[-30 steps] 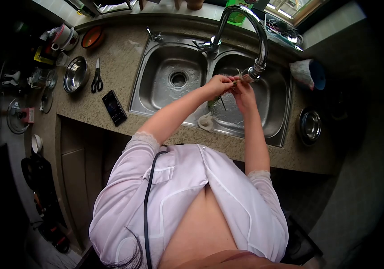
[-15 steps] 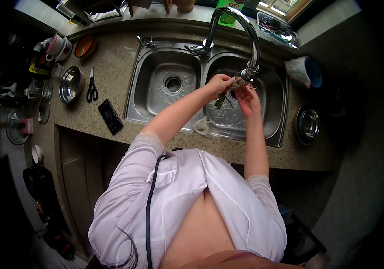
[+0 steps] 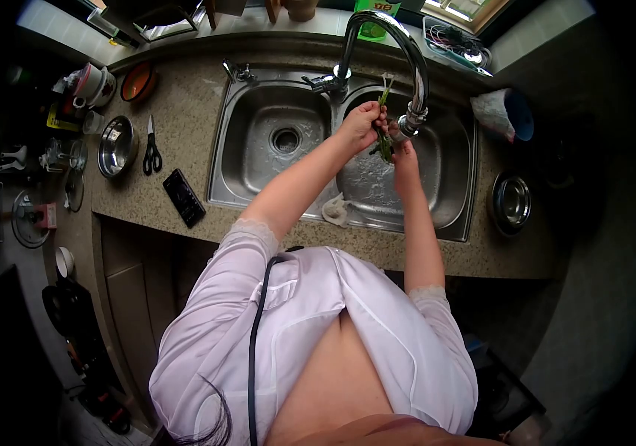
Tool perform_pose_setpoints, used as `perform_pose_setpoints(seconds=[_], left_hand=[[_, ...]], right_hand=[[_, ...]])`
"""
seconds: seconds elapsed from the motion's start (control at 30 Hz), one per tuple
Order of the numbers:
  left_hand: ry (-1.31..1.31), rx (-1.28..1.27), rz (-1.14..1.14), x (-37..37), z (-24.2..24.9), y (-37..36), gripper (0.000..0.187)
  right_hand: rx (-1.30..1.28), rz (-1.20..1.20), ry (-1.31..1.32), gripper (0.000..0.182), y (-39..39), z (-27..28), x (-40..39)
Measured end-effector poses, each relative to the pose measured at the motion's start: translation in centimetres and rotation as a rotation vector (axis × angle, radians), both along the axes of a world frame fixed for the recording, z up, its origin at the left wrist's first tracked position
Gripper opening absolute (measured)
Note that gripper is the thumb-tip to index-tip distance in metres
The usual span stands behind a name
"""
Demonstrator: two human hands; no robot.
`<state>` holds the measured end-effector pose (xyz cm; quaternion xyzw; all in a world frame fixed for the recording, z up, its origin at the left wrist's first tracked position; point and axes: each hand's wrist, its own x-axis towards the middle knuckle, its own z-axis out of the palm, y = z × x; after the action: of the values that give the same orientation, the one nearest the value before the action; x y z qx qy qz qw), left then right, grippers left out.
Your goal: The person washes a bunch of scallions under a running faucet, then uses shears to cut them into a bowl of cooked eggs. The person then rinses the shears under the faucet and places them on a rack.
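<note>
Counter, left of frame: black phone lying face up; above it scissors, blades toward the top; metal bowl just beside them. Orange bowl, upper left. Right edge: metal dish, blue container above it. Top centre, green packet; cables to its right. Far left dim, probably a glass lid.

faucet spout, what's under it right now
Under the faucet spout are the right hand and right basin; leafy stems in the left hand hang beside. Basin floor behind the hands is covered.
</note>
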<state>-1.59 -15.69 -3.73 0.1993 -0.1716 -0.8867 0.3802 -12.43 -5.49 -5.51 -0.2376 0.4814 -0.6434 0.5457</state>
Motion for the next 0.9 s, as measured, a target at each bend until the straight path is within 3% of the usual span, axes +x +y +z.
perform_pose_setpoints(seconds=[0.03, 0.17, 0.33, 0.43, 0.57, 0.73, 0.83, 0.9], left_hand=[[0.026, 0.003, 0.015, 0.2, 0.2, -0.2, 0.008], [0.019, -0.035, 0.021, 1.9, 1.0, -1.7, 0.011], [0.004, -0.12, 0.098, 3.1, -0.4, -2.7, 0.01], [0.014, -0.024, 0.1, 3.8, -0.3, -2.6, 0.01], [0.021, 0.029, 0.099, 3.8, 0.3, -2.3, 0.01], [0.034, 0.07, 0.072, 2.9, 1.3, -1.9, 0.012], [0.045, 0.076, 0.064, 2.5, 1.5, -1.9, 0.012], [0.026, 0.06, 0.077, 2.8, 1.6, -2.3, 0.013]], right_hand=[[-0.05, 0.081, 0.163, 0.027, -0.5, -0.4, 0.2], [0.008, 0.101, 0.1, 0.025, -1.8, -1.0, 0.4], [0.192, 0.152, 0.313, 0.024, -2.1, 1.2, -0.9], [0.033, 0.072, 0.346, 0.023, -2.0, 3.0, -0.5], [0.067, 0.066, 0.367, 0.025, -1.7, 2.5, -1.9], [0.226, 0.233, 0.463, 0.024, -0.4, 0.6, -3.6], [0.189, 0.298, 0.556, 0.02, 0.4, -0.9, -4.1], [0.226, 0.277, 0.449, 0.018, 0.8, -0.6, -4.2]])
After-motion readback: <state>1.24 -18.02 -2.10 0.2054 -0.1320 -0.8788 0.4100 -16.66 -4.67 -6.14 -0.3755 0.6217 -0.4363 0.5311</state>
